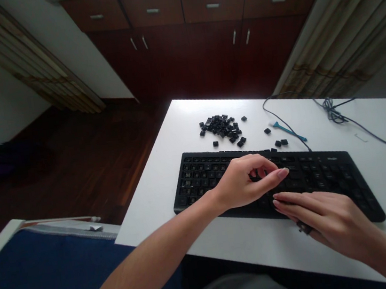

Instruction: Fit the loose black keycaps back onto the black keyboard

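Note:
A black keyboard (pixel 196 172) lies slightly aslant on the white table. Many sockets on its left part are bare of keycaps, while caps sit on the right part. My left hand (pixel 245 180) hovers over the middle of the keyboard, fingers curled and thumb brought against the index finger; whatever is between them is hidden. Lower right, my right hand (pixel 327 217) reaches over the keyboard's front edge with its fingers closed. A black keycap (pixel 304 227) shows beneath those fingers, held in the hand. The fingertips' contact with the keys is partly hidden.
Behind the keyboard lies a pile of loose black keycaps (pixel 224 126), with several strays (pixel 281 143) to its right. A blue tool (pixel 289 131) rests beside the keyboard cable (pixel 282 121). A coiled cable (pixel 333 112) and a bent metal wire (pixel 361 138) lie farther right.

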### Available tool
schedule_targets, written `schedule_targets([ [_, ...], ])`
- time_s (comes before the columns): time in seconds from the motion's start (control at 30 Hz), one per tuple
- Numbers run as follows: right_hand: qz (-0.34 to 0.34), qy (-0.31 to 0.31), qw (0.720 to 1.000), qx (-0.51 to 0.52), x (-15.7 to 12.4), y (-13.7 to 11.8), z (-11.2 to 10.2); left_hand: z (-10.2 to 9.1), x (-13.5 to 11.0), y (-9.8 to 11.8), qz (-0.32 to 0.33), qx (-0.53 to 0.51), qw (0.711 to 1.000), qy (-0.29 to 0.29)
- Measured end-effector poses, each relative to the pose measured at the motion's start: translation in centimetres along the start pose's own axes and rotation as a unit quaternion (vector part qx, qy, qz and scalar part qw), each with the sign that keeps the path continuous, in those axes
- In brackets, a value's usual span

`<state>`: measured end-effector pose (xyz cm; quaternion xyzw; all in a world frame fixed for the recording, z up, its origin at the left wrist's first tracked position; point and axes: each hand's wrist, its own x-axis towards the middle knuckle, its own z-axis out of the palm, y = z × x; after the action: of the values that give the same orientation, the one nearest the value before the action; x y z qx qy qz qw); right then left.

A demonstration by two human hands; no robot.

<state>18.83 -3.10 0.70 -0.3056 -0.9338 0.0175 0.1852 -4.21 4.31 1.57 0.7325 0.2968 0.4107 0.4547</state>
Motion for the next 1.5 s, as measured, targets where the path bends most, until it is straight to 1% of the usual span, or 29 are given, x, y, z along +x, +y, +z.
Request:
schedule_targets([
  [0.1,0.034,-0.007,0.999,0.034,0.4,-0.2,-0.3,0.0,0.0,0.0,-0.005,-0.003,1.0,0.003],
  [0.17,0.07,0.005,0.994,0.082,0.8,-0.6,-0.8,0.1,-0.1,-0.2,-0.016,-0.013,1.0,0.007],
  [0.23,0.116,0.058,0.978,0.161,1.2,-1.2,-1.5,0.1,-0.1,-0.3,-0.033,-0.036,0.999,0.014],
  [0.27,0.143,0.103,0.96,0.218,1.4,-1.6,-1.9,0.1,-0.1,-0.4,-0.044,-0.051,0.998,0.019],
  [0.3,0.17,0.152,0.93,0.288,1.7,-2.0,-2.3,0.1,-0.1,-0.5,-0.054,-0.067,0.996,0.022],
  [0.33,0.199,0.198,0.889,0.363,2.1,-2.3,-2.5,0.1,-0.1,-0.5,-0.064,-0.085,0.994,0.027],
  [0.37,0.226,0.233,0.84,0.436,2.5,-2.7,-2.8,0.0,0.0,-0.6,-0.071,-0.104,0.991,0.034],
  [0.4,0.247,0.252,0.79,0.501,3.1,-2.9,-2.9,-0.1,0.0,-0.7,-0.077,-0.123,0.988,0.044],
  [0.43,0.261,0.253,0.748,0.555,3.8,-3.1,-3.1,-0.1,0.1,-0.8,-0.081,-0.142,0.985,0.056],
  [0.47,0.271,0.245,0.717,0.593,4.5,-3.3,-3.3,-0.2,0.2,-0.9,-0.082,-0.159,0.981,0.07],
  [0.5,0.273,0.233,0.697,0.621,5.2,-3.5,-3.4,-0.3,0.2,-0.9,-0.082,-0.172,0.978,0.085],
  [0.53,0.269,0.223,0.687,0.637,5.8,-3.7,-3.6,-0.4,0.3,-1.0,-0.082,-0.18,0.975,0.101],
  [0.57,0.26,0.22,0.686,0.643,6.3,-3.9,-3.8,-0.5,0.4,-1.1,-0.082,-0.184,0.973,0.113],
  [0.6,0.249,0.219,0.694,0.639,6.7,-4.1,-3.9,-0.5,0.4,-1.2,-0.082,-0.185,0.972,0.122],
  [0.7,0.226,0.225,0.741,0.591,7.1,-4.3,-3.2,-0.5,0.5,-1.3,-0.082,-0.188,0.968,0.141],
  [0.73,0.228,0.227,0.754,0.573,7.2,-4.3,-2.7,-0.4,0.5,-1.3,-0.082,-0.189,0.968,0.145],
  [0.77,0.235,0.219,0.757,0.569,7.2,-4.1,-2.1,-0.4,0.5,-1.2,-0.082,-0.191,0.967,0.149],
  [0.83,0.268,0.217,0.754,0.559,7.2,-3.9,-1.6,-0.3,0.5,-1.2,-0.084,-0.194,0.965,0.153],
  [0.9,0.283,0.221,0.737,0.573,7.3,-3.8,-2.0,-0.3,0.5,-1.1,-0.086,-0.198,0.965,0.149],
  [0.97,0.26,0.221,0.743,0.576,7.3,-4.0,-3.0,-0.3,0.5,-1.1,-0.087,-0.204,0.964,0.144],
  [1.03,0.246,0.221,0.749,0.574,7.3,-4.4,-3.2,-0.3,0.5,-1.1,-0.087,-0.208,0.964,0.143],
  [1.1,0.258,0.217,0.745,0.576,7.0,-4.7,-2.1,-0.3,0.5,-1.1,-0.088,-0.207,0.963,0.147],
  [1.17,0.293,0.21,0.729,0.582,6.8,-4.7,-0.3,-0.2,0.4,-1.2,-0.091,-0.202,0.963,0.153],
  [1.2,0.307,0.195,0.725,0.585,6.7,-4.5,0.3,-0.2,0.4,-1.2,-0.093,-0.198,0.963,0.156],
  [1.27,0.308,0.192,0.73,0.579,6.6,-3.8,0.4,-0.4,0.4,-1.2,-0.094,-0.184,0.965,0.16],
  [1.33,0.311,0.184,0.762,0.538,6.8,-2.7,-1.0,-1.0,0.6,-1.1,-0.089,-0.157,0.97,0.161],
  [1.4,0.346,0.144,0.809,0.452,7.4,-1.0,-3.3,-2.3,1.2,-0.6,-0.076,-0.105,0.98,0.152],
  [1.47,0.356,0.102,0.861,0.349,8.2,0.9,-5.3,-4.1,2.0,0.1,-0.057,-0.008,0.991,0.121],
  [1.5,0.361,0.079,0.883,0.29,8.6,1.8,-6.0,-5.2,2.6,0.5,-0.047,0.071,0.992,0.095],
])
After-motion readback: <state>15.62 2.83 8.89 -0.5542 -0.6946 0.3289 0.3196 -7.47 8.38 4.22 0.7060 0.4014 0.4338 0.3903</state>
